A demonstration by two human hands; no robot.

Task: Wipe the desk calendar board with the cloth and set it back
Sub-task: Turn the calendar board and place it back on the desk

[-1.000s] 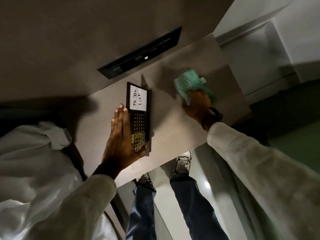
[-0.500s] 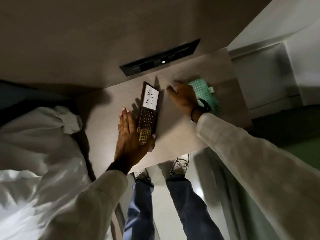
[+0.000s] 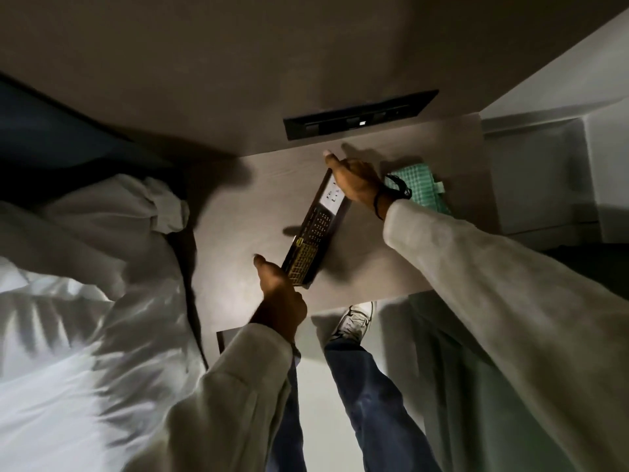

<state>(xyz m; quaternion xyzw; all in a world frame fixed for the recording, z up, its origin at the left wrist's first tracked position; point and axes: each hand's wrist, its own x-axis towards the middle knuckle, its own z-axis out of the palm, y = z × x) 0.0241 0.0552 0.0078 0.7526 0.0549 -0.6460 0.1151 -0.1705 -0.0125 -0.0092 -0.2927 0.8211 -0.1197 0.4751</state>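
The desk calendar board (image 3: 315, 229) is a dark-framed panel with a white "To Do List" patch at its far end and a date grid at its near end. It tilts above the wooden desk (image 3: 371, 264), held at both ends. My left hand (image 3: 277, 294) grips its near end. My right hand (image 3: 354, 178) grips its far end, forefinger stretched out. The green checked cloth (image 3: 422, 192) lies on the desk just right of my right wrist, with no hand on it.
A black socket strip (image 3: 360, 114) is set in the wall panel behind the desk. A bed with white sheets (image 3: 85, 301) lies to the left. My legs and a white shoe (image 3: 354, 321) stand below the desk's front edge. A white cabinet (image 3: 544, 185) sits at right.
My right hand let go of the cloth, which now lies on the desk, and moved left onto the board's far end. The board went from lying flat under my left hand to tilted between both hands.
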